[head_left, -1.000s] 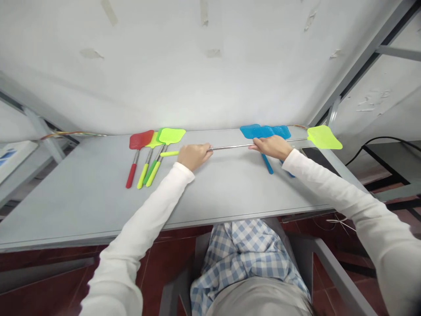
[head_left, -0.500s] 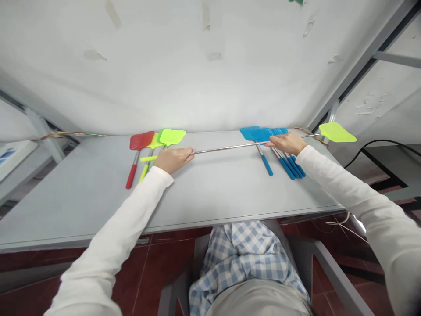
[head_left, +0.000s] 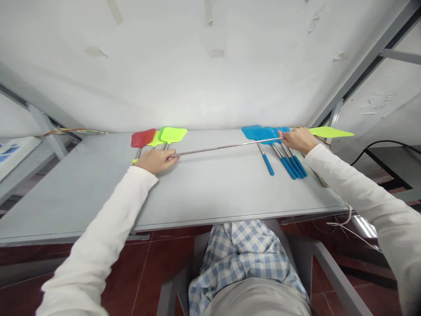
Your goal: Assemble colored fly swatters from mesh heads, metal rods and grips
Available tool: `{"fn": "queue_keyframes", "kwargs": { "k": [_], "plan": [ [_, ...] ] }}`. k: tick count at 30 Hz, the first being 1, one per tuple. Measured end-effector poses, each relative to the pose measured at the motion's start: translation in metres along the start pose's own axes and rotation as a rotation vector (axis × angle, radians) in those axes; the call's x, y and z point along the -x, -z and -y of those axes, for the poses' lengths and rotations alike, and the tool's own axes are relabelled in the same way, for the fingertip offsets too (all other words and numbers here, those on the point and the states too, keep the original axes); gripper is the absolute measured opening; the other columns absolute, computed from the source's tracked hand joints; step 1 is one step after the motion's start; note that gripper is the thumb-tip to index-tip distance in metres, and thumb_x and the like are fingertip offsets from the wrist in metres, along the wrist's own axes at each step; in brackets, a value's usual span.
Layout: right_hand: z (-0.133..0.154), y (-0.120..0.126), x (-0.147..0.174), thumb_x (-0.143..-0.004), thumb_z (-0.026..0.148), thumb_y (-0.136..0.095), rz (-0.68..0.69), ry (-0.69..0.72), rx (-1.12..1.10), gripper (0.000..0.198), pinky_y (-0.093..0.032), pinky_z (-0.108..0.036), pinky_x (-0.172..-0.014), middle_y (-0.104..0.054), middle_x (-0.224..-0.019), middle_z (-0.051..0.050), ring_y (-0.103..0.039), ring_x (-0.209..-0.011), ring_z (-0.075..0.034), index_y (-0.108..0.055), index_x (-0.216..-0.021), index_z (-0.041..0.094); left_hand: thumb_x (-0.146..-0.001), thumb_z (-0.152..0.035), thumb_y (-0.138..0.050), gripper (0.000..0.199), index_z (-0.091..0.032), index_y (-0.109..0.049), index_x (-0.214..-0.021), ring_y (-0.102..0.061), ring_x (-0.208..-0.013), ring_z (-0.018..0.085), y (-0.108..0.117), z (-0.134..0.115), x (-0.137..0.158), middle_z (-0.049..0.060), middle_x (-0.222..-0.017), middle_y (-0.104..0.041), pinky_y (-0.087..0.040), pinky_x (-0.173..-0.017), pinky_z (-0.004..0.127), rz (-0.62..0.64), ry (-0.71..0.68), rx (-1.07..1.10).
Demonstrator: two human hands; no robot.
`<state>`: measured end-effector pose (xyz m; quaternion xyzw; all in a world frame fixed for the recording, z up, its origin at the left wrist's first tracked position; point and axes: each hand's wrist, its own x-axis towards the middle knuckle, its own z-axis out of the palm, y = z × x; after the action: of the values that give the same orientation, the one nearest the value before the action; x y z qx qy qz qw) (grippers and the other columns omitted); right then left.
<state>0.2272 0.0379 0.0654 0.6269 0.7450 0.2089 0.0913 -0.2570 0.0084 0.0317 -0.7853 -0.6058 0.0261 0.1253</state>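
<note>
Stretched between my hands above the table is a yellow-green fly swatter (head_left: 226, 146) with a long metal rod. My left hand (head_left: 156, 160) is closed around its handle end, hiding most of the grip. My right hand (head_left: 300, 139) is closed on the rod near the swatter's flat head, which sticks out to the right. Behind my left hand lie a red fly swatter (head_left: 143, 138) and several yellow and green fly swatters (head_left: 173, 134), their handles largely covered. Several blue fly swatters (head_left: 269, 163) lie fanned beneath and left of my right hand.
The grey table (head_left: 210, 193) reaches back to a white wall (head_left: 210, 87) with tape bits. Metal frame posts (head_left: 335, 116) stand at both sides, with wires along the back corners. A white device (head_left: 19, 151) sits far left, a black box (head_left: 391, 164) at right.
My hands have moved apart, the left leftward and the right rightward to nearer the head. The head has turned and looks narrower; more of the rod shows between my hands.
</note>
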Motion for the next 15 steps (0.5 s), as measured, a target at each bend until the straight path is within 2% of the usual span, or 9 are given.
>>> {"fn": "queue_keyframes", "kwargs": {
  "k": [2,4,7,10,15],
  "plan": [
    [0.003,0.003,0.001,-0.1,0.041,-0.015,-0.002,0.012,0.004,0.066,-0.03,-0.03,-0.063,-0.068,-0.082,-0.021,-0.065,-0.077,-0.023,-0.07,-0.089,0.006,-0.086,-0.046,-0.04,0.034,-0.023,-0.064,-0.077,-0.061,-0.066,0.022,-0.002,0.0,-0.006,0.006,-0.063,-0.061,-0.035,-0.061,0.028,0.022,0.025,-0.014],
    [0.01,0.006,0.001,-0.1,0.039,-0.016,0.014,0.025,-0.002,0.064,-0.031,-0.03,-0.063,-0.069,-0.083,-0.021,-0.065,-0.076,-0.023,-0.07,-0.089,0.006,-0.087,-0.044,-0.041,0.035,-0.022,-0.067,-0.083,-0.064,-0.072,0.024,-0.001,-0.01,-0.013,0.009,-0.068,-0.064,-0.037,-0.063,0.029,-0.002,0.062,-0.017],
    [0.027,0.008,-0.004,-0.101,0.04,-0.015,0.021,0.049,-0.034,0.064,-0.034,-0.03,-0.064,-0.07,-0.083,-0.02,-0.066,-0.076,-0.023,-0.07,-0.09,0.008,-0.089,-0.041,-0.039,0.037,-0.02,-0.069,-0.097,-0.066,-0.079,0.027,0.009,-0.041,-0.023,0.013,-0.078,-0.069,-0.04,-0.066,0.031,-0.027,0.054,0.001],
    [0.048,0.012,-0.011,-0.101,0.039,-0.015,0.016,0.091,-0.077,0.063,-0.037,-0.031,-0.065,-0.07,-0.083,-0.02,-0.067,-0.079,-0.025,-0.07,-0.092,0.009,-0.091,-0.035,-0.039,0.037,-0.019,-0.067,-0.109,-0.068,-0.082,0.028,0.023,-0.075,-0.032,0.015,-0.083,-0.071,-0.043,-0.066,0.032,-0.002,-0.036,0.017],
    [0.083,0.022,-0.011,-0.1,0.037,-0.016,0.019,0.116,-0.128,0.061,-0.041,-0.032,-0.066,-0.071,-0.087,-0.019,-0.069,-0.081,-0.027,-0.071,-0.094,0.011,-0.093,-0.032,-0.037,0.036,-0.017,-0.067,-0.106,-0.069,-0.082,0.027,0.033,-0.122,-0.042,0.015,-0.083,-0.071,-0.045,-0.066,0.033,0.0,-0.074,0.005]
  ]
}}
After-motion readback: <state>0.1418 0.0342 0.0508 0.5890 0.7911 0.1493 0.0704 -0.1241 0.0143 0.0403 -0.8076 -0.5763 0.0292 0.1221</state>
